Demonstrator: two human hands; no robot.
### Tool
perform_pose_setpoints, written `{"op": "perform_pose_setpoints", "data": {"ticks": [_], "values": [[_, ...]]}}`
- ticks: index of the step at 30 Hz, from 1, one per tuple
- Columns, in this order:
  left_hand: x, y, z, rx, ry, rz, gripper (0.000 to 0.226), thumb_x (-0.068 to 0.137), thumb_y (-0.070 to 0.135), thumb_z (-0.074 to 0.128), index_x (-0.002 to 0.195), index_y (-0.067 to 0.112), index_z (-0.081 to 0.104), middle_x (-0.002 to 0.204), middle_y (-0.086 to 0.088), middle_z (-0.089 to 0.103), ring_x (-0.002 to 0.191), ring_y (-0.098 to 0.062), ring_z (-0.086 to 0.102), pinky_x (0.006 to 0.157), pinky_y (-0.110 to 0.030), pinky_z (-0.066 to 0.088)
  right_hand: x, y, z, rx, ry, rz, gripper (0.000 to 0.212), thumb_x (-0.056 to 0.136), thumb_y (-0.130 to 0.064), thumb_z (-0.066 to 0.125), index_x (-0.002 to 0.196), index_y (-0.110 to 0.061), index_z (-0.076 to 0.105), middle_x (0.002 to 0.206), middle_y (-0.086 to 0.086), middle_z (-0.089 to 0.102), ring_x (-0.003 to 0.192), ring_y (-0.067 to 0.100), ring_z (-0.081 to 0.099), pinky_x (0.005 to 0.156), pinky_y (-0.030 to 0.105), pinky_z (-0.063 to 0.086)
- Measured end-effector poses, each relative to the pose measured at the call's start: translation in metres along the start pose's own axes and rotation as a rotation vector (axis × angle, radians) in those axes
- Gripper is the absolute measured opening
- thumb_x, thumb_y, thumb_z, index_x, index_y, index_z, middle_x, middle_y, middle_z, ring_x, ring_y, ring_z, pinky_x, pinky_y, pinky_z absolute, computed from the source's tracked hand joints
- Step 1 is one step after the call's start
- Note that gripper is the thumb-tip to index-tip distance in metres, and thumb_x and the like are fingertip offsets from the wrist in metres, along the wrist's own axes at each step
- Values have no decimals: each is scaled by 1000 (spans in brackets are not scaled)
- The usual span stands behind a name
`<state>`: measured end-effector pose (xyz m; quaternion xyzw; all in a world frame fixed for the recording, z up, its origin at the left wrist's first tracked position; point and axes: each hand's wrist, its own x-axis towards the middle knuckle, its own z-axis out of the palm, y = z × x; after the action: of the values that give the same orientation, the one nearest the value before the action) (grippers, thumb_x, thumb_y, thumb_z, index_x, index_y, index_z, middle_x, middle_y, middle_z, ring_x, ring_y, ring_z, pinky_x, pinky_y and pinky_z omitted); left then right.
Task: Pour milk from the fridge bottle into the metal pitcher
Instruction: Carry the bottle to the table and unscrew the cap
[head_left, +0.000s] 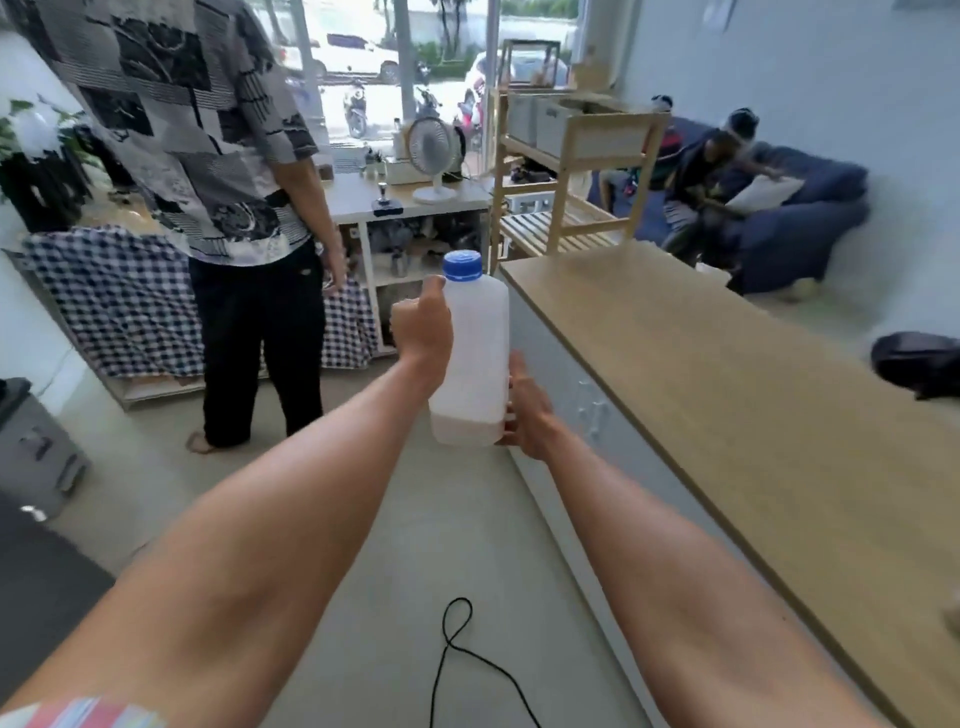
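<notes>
The bottle is held upright in mid-air, just left of the long wooden surface, with the left hand wrapped round its upper side and the right hand cupping its base, fingers closed on it. It is translucent, squarish plastic with a ribbed blue cap and only a shallow band of milk at the bottom. No pitcher is in view, so I would keep it level, both hands firm, and leave the cap on until the bottle reaches one.

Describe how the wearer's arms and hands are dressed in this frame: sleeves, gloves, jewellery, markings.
Both forearms are bare from elbow to wrist. The left hand and right hand wear no gloves, and no rings, watch or bracelets are visible. A striped sleeve edge in red, pink, light blue and white shows at the left upper arm. No sleeve is visible on the right arm.
</notes>
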<state>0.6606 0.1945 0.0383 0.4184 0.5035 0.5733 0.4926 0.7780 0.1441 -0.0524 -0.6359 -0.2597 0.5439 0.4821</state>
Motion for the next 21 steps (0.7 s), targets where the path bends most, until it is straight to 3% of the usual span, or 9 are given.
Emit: {"op": "perform_pose_setpoints", "data": {"ticks": [6, 9, 12, 16, 21], "values": [[-59, -28, 110, 5, -236, -106, 43, 94, 36, 58, 57, 17, 44, 52, 0, 43, 43, -15, 35, 45, -24, 26, -35, 10, -126, 53, 211, -6, 63, 96, -78, 34, 110, -25, 67, 105, 7, 72, 95, 27, 70, 71, 38, 58], [-91, -41, 156, 27, -358, -147, 40, 87, 43, 59, 58, 17, 47, 52, 0, 44, 46, -17, 36, 50, -29, 28, -52, 22, -178, 110, 322, 16, 61, 95, -77, 36, 107, -26, 68, 112, 8, 72, 99, 30, 70, 74, 41, 60], [-121, -51, 199, 51, -483, -185, 37, 77, 48, 56, 65, 14, 49, 55, -1, 44, 49, -19, 36, 53, -32, 31, -69, 35, -222, 160, 414, 10, 59, 94, -76, 37, 101, -27, 70, 104, 5, 72, 87, 27, 68, 72, 39, 59], [-156, -67, 247, 114, -669, -192, 37, 90, 38, 51, 61, 15, 45, 60, -5, 43, 47, -19, 33, 46, -27, 28, -91, 53, -272, 287, 524, 2, 63, 92, -73, 41, 112, -23, 73, 105, 4, 74, 89, 28, 69, 72, 40, 59], [-193, -92, 299, 129, -833, -261, 36, 85, 41, 54, 65, 14, 44, 56, -2, 41, 48, -19, 32, 49, -29, 27, -109, 68, -323, 318, 692, 20, 66, 97, -74, 32, 112, -24, 73, 103, 4, 76, 92, 32, 71, 74, 42, 60]]}}
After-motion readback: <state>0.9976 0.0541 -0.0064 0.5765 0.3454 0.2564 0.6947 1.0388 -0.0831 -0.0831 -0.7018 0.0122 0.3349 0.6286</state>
